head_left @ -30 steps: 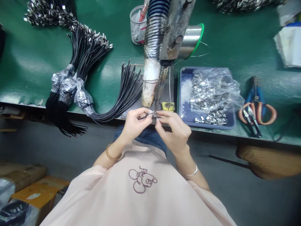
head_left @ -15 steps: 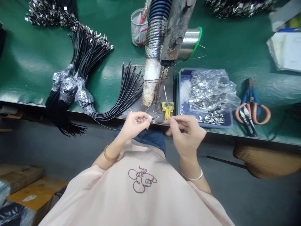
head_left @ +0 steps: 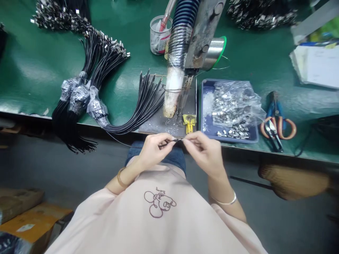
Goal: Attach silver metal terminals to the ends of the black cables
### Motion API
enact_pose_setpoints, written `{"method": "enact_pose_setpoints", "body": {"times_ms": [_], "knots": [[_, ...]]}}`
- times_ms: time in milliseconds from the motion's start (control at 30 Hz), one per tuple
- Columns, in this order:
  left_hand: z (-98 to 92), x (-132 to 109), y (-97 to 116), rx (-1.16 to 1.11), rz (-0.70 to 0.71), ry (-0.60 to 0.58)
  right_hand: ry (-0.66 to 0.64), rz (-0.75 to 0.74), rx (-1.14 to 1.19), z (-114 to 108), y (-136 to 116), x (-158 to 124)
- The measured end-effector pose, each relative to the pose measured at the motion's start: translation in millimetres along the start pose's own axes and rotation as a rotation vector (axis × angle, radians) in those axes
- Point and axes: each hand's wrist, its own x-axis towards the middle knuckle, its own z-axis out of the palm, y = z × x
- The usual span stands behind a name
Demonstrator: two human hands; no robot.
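- The green worktop (head_left: 39, 70) runs across the view just beyond both grips; its front edge lies just above the knuckles
- Straight ahead of the grips a grey plate (head_left: 159, 122) sits under a soldering fixture (head_left: 203, 31) with a ribbed hose (head_left: 181, 38); a yellow clip (head_left: 189, 121) lies on the plate, near the right grip
- Beyond the left grip (head_left: 155, 151) a fan of loose black cables (head_left: 144, 106) spreads out, with taped bundles (head_left: 90, 81) further to that side
- Beyond the right grip (head_left: 205, 153) a blue tray (head_left: 202, 106) holds a clear bag of metal clips (head_left: 233, 106); scissors (head_left: 275, 123) lie further out
- Cardboard boxes (head_left: 26, 218) stand on the floor, well below the left grip
- Both grips are pinched on a thin black cable (head_left: 176, 140), held between their fingertips over the lap, just short of the worktop edge
- Half a second ago the right grip was apart from the left, nearer the tray; now the two meet on the cable
- A second ago both worked higher, at the plate under the fixture
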Motion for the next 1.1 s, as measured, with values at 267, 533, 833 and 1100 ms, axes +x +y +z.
{"method": "enact_pose_setpoints", "body": {"times_ms": [267,533,833,1100], "knots": [[-27.7,10.0,-17.0,-0.571,-0.356,-0.568,0.295,0.173,-0.42,-57.9,21.4,9.6],[-22.7,27.2,4.5,-0.097,-0.052,-0.812,-0.086,0.326,-0.407,-55.2,70.6,32.0],[14.6,9.1,-10.8,0.154,0.09,-0.108,-0.073,0.445,-0.355,-53.5,50.2,33.5],[1.1,16.9,-12.0,-0.306,-0.185,0.0,0.488,0.444,-0.031,-39.9,21.9,16.7]]}}
